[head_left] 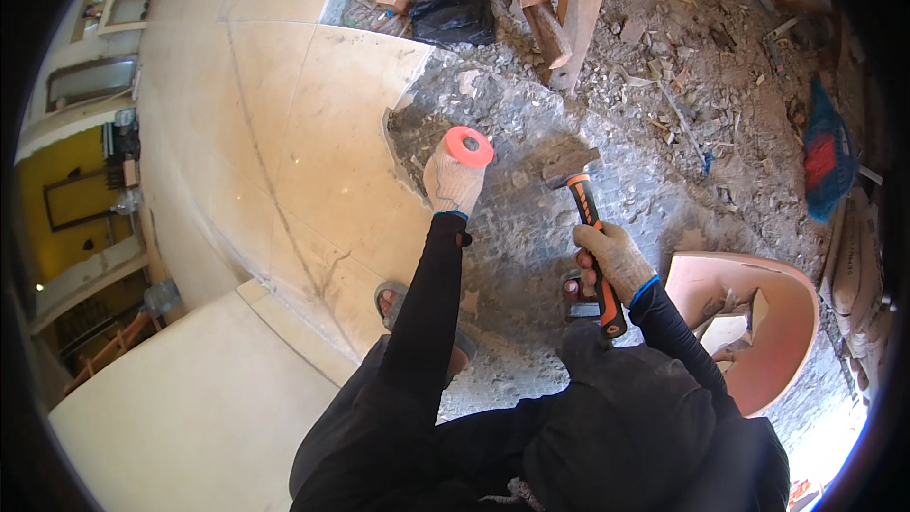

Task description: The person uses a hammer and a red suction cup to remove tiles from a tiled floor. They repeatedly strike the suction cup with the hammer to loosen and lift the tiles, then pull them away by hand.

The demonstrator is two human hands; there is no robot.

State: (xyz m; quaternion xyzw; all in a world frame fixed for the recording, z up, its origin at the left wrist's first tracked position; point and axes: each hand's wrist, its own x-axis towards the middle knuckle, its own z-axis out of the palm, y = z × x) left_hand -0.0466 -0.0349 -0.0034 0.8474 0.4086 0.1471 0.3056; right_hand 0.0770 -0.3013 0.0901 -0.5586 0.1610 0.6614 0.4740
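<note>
My left hand [453, 182], in a pale knit glove, is closed around a chisel with a round coral-red hand guard [459, 138]. The guard faces up, with the grey struck end at its centre; the hand and guard hide the shaft and blade. It is above broken grey mortar [517, 204], close to the jagged edge of the beige floor tiles [332, 104]. To its right, my gloved right hand [618, 261] grips a hammer [584, 201] by its black and orange handle. The dusty hammer head points away from me over the rough floor, apart from the chisel.
A cut-open pink plastic tub [791, 322] holding broken pieces stands at right. Dirt and rubble [701, 104] spread at the far right, under a wooden trestle [583, 9]. A black plastic bag [455, 17] lies beyond the tiles. My sandalled feet [389, 301] are below my hands.
</note>
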